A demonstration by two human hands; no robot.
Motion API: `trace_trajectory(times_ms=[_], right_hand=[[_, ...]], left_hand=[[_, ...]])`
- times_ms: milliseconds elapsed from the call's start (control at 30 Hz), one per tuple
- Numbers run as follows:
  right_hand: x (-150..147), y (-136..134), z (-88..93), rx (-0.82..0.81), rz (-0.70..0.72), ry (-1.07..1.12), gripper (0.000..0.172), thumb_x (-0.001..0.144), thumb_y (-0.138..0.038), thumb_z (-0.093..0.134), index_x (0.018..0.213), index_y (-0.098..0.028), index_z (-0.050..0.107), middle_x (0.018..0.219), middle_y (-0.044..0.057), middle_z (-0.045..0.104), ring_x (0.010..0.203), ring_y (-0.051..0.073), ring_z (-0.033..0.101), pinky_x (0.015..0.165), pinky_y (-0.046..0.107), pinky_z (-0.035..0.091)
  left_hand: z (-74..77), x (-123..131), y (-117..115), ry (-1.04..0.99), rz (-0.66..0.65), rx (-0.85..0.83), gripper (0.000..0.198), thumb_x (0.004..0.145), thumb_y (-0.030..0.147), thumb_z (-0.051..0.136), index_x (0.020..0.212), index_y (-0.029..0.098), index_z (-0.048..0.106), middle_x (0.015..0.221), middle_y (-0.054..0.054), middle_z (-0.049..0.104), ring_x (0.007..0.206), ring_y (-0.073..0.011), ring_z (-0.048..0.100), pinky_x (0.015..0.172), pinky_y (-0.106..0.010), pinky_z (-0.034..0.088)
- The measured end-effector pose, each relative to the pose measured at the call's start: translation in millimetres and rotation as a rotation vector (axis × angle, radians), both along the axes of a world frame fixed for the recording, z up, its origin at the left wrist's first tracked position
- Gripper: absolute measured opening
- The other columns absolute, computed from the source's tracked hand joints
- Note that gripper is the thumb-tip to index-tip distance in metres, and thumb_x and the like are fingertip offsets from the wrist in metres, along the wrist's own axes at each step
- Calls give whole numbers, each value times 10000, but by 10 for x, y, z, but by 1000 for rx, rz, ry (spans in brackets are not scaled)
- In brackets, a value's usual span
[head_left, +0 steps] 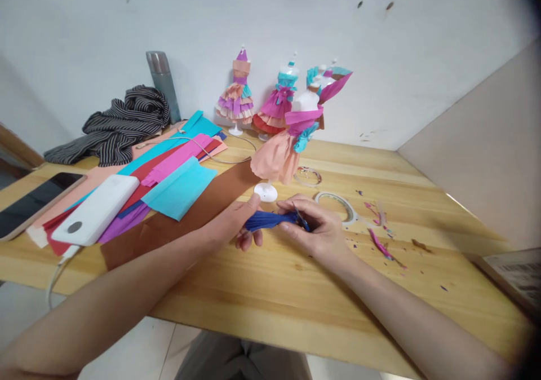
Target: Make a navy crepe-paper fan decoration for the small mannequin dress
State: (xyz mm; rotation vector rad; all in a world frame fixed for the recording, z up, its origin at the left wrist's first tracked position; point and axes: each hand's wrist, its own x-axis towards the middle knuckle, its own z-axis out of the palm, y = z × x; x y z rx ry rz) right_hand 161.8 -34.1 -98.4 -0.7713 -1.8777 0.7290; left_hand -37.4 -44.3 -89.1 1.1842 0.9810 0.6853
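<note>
Gathered into narrow folds, a strip of blue crepe paper stretches between my two hands just above the table. My left hand pinches its left end, thumb on top and fingers curled below. My right hand closes on the other end, where a small dark, shiny thing shows at the fingertips; its kind is unclear. Just behind my hands stands a mannequin in a peach crepe paper skirt with a pink top, on a round white base. A roll of tape lies beyond my right hand.
Coloured crepe sheets, a white power bank and a phone lie left. Behind are a striped cloth, a flask and several dressed mannequins. Paper scraps litter the right side.
</note>
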Motion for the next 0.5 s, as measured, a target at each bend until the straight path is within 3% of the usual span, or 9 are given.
trace_trajectory(times_ms=[167, 267, 367, 500], right_hand=[[10, 2, -15, 153, -147, 41, 202, 804, -202, 688, 1004, -223, 707, 863, 62, 714, 779, 198, 666, 700, 344, 554], [10, -16, -21, 250, -175, 3, 213, 825, -164, 667, 1025, -233, 698, 866, 61, 712, 773, 194, 664, 700, 340, 546], [-2, -46, -26, 319, -155, -29, 241, 833, -132, 657, 1045, -240, 689, 885, 59, 712, 758, 182, 665, 679, 317, 539], [-30, -84, -42, 329, -131, -64, 247, 839, -130, 645, 1055, -242, 684, 868, 62, 706, 746, 189, 663, 661, 323, 535]], left_hand=[[-20, 18, 43, -204, 173, -99, 644, 749, 770, 504, 768, 132, 590, 570, -4, 592, 361, -70, 472, 384, -203, 320], [13, 42, 15, -277, 245, -17, 605, 673, 724, 649, 735, 126, 586, 604, -4, 598, 406, -70, 495, 416, -206, 354], [30, 62, -24, -234, 242, 100, 520, 625, 598, 760, 761, 117, 614, 568, -2, 610, 451, -80, 518, 468, -209, 393], [0, 72, -39, -133, 236, 159, 413, 639, 427, 773, 864, 105, 647, 489, 30, 585, 448, -97, 521, 488, -225, 413]])
